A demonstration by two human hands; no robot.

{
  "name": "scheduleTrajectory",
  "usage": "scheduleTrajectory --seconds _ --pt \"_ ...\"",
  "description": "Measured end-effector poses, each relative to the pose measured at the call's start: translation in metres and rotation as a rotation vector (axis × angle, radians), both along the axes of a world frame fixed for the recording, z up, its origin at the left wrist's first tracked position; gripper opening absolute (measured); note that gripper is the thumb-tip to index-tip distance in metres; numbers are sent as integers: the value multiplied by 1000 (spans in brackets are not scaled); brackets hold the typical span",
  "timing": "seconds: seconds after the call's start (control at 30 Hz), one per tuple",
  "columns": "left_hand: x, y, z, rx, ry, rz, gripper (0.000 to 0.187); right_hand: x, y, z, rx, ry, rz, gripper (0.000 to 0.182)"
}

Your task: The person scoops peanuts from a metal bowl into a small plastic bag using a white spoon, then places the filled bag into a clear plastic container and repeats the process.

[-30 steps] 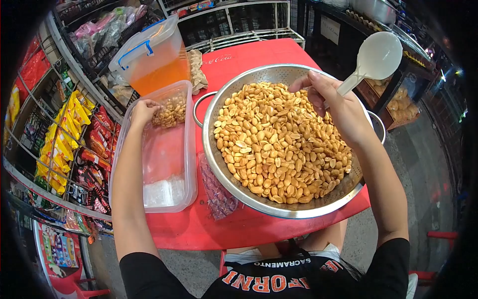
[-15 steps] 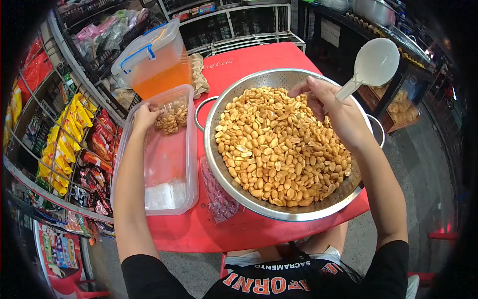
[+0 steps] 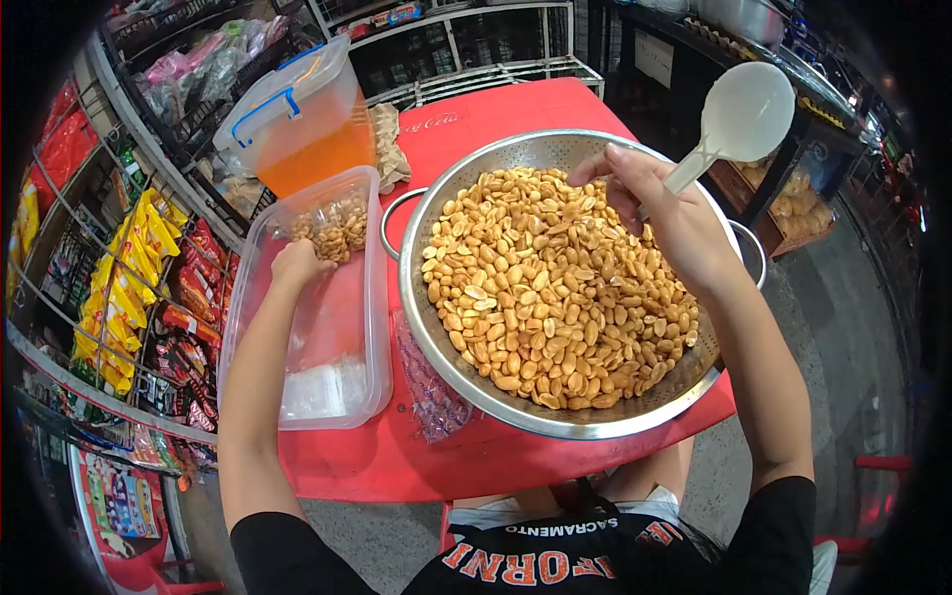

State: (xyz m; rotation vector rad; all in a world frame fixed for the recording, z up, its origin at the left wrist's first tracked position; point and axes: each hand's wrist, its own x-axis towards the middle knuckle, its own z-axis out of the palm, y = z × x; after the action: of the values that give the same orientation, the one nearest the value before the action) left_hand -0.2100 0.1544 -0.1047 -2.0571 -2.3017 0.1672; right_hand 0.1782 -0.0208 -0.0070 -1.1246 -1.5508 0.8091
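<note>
My left hand (image 3: 300, 264) is inside a clear plastic bin (image 3: 375, 297), closed at the near edge of a small clear bag of peanuts (image 3: 337, 228). Its fingertips are partly hidden. The peanuts in the bin lie against the far end. My right hand (image 3: 666, 203) holds a white plastic serving spoon (image 3: 746, 114) by its handle, the bowl pointing up and away to the right. That hand hovers over loose peanuts (image 3: 555, 288) heaped in a large metal colander (image 3: 466, 407); its index finger and thumb reach out above them.
Everything stands on a red table (image 3: 397, 466). Flat clear plastic bags (image 3: 327, 389) lie at the bin's near end. A purple-patterned packet (image 3: 433, 387) sits between bin and colander. Behind are a lidded container of orange contents (image 3: 312, 149) and crumpled brown paper (image 3: 389, 149). Snack racks (image 3: 129, 288) flank the left.
My left hand has moved nearer to me within the bin, and the bagged peanuts now show beyond it. My right hand keeps the spoon in nearly the same place.
</note>
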Motion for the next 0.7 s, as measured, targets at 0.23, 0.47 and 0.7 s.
scheduleTrajectory --seconds 0.23,0.47,0.7 --pt "14 3 -4 98 26 48 46 0 0 0 -18 -15 -7 43" --pt "5 8 3 -46 -22 35 36 0 -2 4 -37 10 12 43" --pt "1 -3 13 -126 -74 20 37 1 -1 1 -27 9 16 44"
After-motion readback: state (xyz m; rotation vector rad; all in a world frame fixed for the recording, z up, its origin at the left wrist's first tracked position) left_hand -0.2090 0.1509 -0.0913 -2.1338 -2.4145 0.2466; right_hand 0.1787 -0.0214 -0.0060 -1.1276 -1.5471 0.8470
